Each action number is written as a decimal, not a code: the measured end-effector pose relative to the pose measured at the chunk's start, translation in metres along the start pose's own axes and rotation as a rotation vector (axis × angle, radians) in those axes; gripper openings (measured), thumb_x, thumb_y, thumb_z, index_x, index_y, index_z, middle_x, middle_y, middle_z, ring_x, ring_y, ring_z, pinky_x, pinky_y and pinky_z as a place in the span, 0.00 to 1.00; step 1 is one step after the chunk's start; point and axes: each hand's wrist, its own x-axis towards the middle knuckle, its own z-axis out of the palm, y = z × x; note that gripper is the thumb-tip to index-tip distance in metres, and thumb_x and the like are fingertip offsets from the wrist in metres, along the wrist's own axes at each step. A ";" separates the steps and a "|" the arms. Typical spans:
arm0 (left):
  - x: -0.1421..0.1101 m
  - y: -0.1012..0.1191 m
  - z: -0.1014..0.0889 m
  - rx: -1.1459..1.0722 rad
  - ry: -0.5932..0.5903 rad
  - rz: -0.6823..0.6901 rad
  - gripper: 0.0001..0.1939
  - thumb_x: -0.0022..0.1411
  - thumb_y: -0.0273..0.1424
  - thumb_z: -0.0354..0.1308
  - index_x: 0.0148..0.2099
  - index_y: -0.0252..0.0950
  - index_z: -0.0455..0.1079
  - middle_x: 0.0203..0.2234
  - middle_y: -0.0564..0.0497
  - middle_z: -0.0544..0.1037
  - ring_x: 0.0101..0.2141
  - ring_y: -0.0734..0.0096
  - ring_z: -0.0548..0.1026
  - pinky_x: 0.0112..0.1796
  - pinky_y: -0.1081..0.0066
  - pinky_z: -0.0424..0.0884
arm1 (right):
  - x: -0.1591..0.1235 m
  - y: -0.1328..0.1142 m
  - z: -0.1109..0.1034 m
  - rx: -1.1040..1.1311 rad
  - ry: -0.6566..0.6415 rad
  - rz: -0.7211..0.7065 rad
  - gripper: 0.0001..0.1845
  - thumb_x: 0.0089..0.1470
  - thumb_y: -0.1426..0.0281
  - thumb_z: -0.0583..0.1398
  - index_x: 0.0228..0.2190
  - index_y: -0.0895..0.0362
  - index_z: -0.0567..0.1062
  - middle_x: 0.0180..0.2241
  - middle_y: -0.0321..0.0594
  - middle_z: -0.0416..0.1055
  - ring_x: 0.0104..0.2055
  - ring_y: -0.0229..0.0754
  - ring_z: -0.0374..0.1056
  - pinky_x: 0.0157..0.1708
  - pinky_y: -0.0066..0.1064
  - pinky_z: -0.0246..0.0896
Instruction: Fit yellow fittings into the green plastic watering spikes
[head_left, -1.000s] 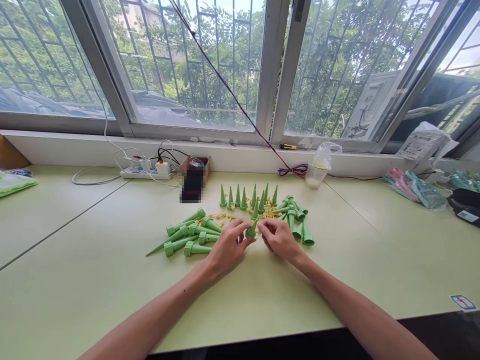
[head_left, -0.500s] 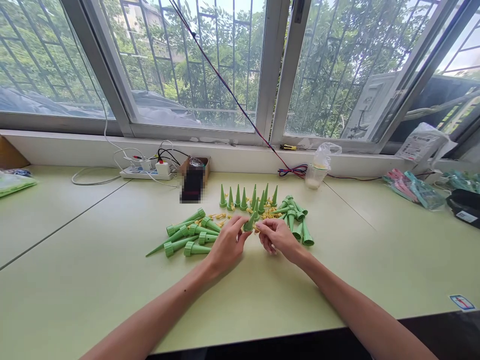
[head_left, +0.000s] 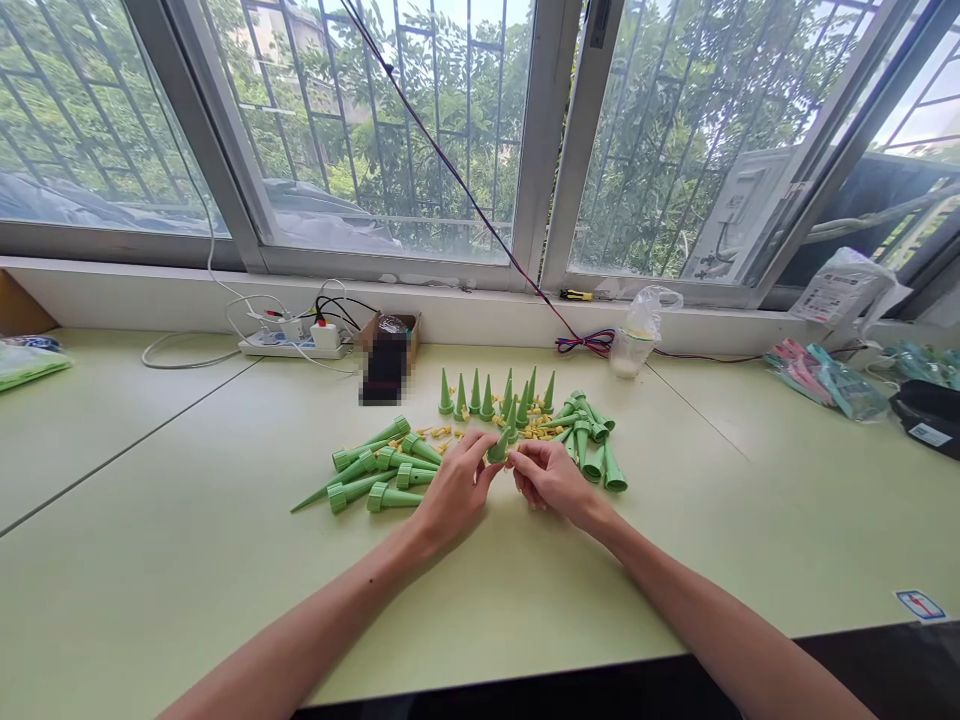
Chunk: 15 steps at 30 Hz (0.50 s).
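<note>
Between the thumb and fingers of my left hand (head_left: 459, 485) is a green plastic cone (head_left: 498, 449), tilted with its tip up and to the right. My right hand (head_left: 553, 474) is closed in a pinch right beside the cone's base, on a small yellow piece (head_left: 510, 458) mostly hidden by the fingertips. Behind the hands, several green cones (head_left: 475, 393) stand upright on their wide ends. Small yellow pieces (head_left: 441, 432) lie scattered among them. Longer green spikes with ribbed collars (head_left: 367, 490) lie to the left, and a heap of green cones (head_left: 583, 430) lies to the right.
A white power strip (head_left: 292, 347) with cables and a small cardboard box (head_left: 414, 335) stand at the back. Farther right are a plastic cup with a bag (head_left: 634, 345), coiled wire (head_left: 586, 342), bagged items (head_left: 825, 375) and a black object (head_left: 926, 412). The table's front edge runs below my forearms.
My right fingertips have shifted slightly left and down, closer to the cone's base. The left hand keeps its hold, and the loose parts lie as before.
</note>
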 end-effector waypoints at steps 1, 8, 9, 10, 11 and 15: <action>0.000 0.000 0.000 0.000 0.002 0.000 0.07 0.64 0.27 0.51 0.44 0.38 0.67 0.39 0.49 0.71 0.27 0.74 0.70 0.29 0.72 0.68 | 0.000 0.001 0.000 -0.024 0.010 -0.020 0.22 0.57 0.53 0.57 0.21 0.57 0.66 0.15 0.29 0.63 0.12 0.29 0.55 0.12 0.23 0.48; 0.000 0.003 -0.002 -0.008 -0.015 -0.010 0.06 0.64 0.27 0.52 0.43 0.38 0.67 0.38 0.50 0.71 0.27 0.75 0.69 0.29 0.72 0.68 | -0.001 -0.002 0.001 -0.097 0.056 -0.089 0.22 0.58 0.55 0.56 0.21 0.56 0.66 0.13 0.29 0.60 0.13 0.31 0.52 0.14 0.25 0.48; 0.000 0.004 -0.002 -0.010 -0.017 -0.012 0.05 0.64 0.27 0.52 0.43 0.38 0.67 0.37 0.50 0.71 0.26 0.75 0.68 0.29 0.72 0.68 | -0.001 -0.003 0.001 -0.101 0.054 -0.092 0.21 0.58 0.55 0.56 0.21 0.56 0.67 0.13 0.29 0.60 0.13 0.31 0.52 0.15 0.25 0.49; 0.000 0.004 -0.002 -0.012 -0.021 -0.014 0.06 0.64 0.27 0.52 0.43 0.38 0.67 0.37 0.50 0.71 0.26 0.75 0.68 0.29 0.72 0.68 | -0.002 -0.004 0.000 -0.104 0.053 -0.094 0.21 0.58 0.55 0.56 0.21 0.56 0.67 0.12 0.29 0.60 0.13 0.31 0.52 0.15 0.25 0.49; 0.000 0.005 -0.003 -0.014 -0.027 -0.017 0.06 0.64 0.27 0.51 0.43 0.38 0.67 0.37 0.50 0.71 0.26 0.75 0.68 0.29 0.72 0.68 | -0.002 -0.004 0.000 -0.108 0.053 -0.094 0.21 0.58 0.55 0.56 0.21 0.56 0.67 0.12 0.29 0.60 0.13 0.31 0.52 0.15 0.25 0.49; -0.001 0.005 -0.003 -0.020 -0.043 -0.022 0.06 0.64 0.28 0.51 0.44 0.38 0.66 0.36 0.50 0.70 0.26 0.75 0.67 0.29 0.72 0.67 | -0.003 -0.004 -0.001 -0.123 0.056 -0.093 0.22 0.59 0.54 0.55 0.22 0.56 0.68 0.12 0.29 0.60 0.13 0.32 0.53 0.15 0.25 0.50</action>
